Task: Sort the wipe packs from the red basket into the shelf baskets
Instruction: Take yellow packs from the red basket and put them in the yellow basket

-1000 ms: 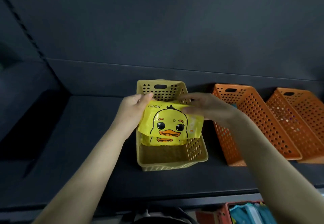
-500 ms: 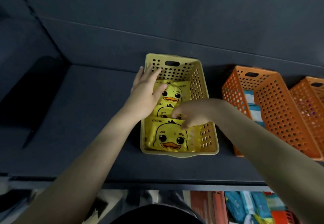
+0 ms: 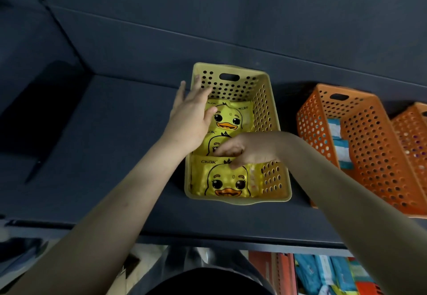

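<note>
Wipe packs (image 3: 231,121) with yellow duck faces are lying in the yellow basket (image 3: 275,119). I am counting three of them, in a row from far to near. The far pack (image 3: 241,112) is lying close to the far wall. The middle pack (image 3: 216,141) is sitting just in front of it, and the hands are hiding most of it. The near pack (image 3: 227,182) is leaning at the near wall, with its duck facing me.

The left hand (image 3: 189,119) is reaching over the left wall of the yellow basket. Its fingers are spreading out straight and its thumb is touching the far pack. It is holding nothing.

The right hand (image 3: 250,150) is reaching in over the right wall. Its fingers are curling down behind the top edge of the near pack. Its thumb is lying on the front of that pack, so it is pinching that edge.

The yellow basket is sitting on a dark shelf (image 3: 104,156). To its right, a little apart, an orange basket (image 3: 369,151) is sitting on the same shelf. Blue and white packs (image 3: 338,143) are showing along its left wall. A second orange basket (image 3: 413,137) is sitting just beside it at the right edge, and I cannot tell what is in it.

Below the shelf, near me on the right, part of the red basket (image 3: 280,269) is showing. Blue packs (image 3: 323,271) are lying just to its right.
</note>
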Demonstrator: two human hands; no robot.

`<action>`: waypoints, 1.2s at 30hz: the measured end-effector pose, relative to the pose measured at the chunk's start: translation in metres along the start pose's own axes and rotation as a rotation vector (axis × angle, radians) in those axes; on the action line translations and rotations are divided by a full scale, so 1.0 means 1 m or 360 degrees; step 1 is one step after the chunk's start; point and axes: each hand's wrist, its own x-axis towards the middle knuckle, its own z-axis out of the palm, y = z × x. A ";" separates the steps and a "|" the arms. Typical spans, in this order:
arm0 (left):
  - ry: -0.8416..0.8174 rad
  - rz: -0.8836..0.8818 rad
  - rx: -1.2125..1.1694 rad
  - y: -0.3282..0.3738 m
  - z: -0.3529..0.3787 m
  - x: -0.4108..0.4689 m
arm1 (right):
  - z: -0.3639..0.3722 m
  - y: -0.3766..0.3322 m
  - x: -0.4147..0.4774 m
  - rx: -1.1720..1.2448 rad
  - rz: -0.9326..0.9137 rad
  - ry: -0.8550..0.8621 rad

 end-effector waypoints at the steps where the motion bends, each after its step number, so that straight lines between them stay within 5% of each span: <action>1: 0.0004 0.0001 0.0014 0.000 0.000 0.000 | 0.002 -0.001 0.003 -0.0091 0.0020 0.0028; 5: -0.0012 -0.0004 0.0027 0.000 0.000 0.000 | 0.014 -0.002 0.010 -0.0355 0.0007 0.0168; 11: -0.0029 -0.0009 -0.0020 0.001 -0.001 -0.001 | 0.021 0.010 -0.002 -0.0120 -0.0107 0.0548; 16: -0.0031 -0.0005 0.0004 0.002 -0.001 0.000 | 0.033 0.005 0.005 -0.0338 -0.0054 0.0560; 29: -0.0014 0.0014 -0.0092 0.000 -0.001 0.000 | 0.037 0.007 0.001 -0.0110 0.0067 0.0664; 36: -0.0208 0.0091 0.0366 0.027 -0.033 -0.004 | 0.018 0.000 -0.087 -0.0054 -0.0020 0.1099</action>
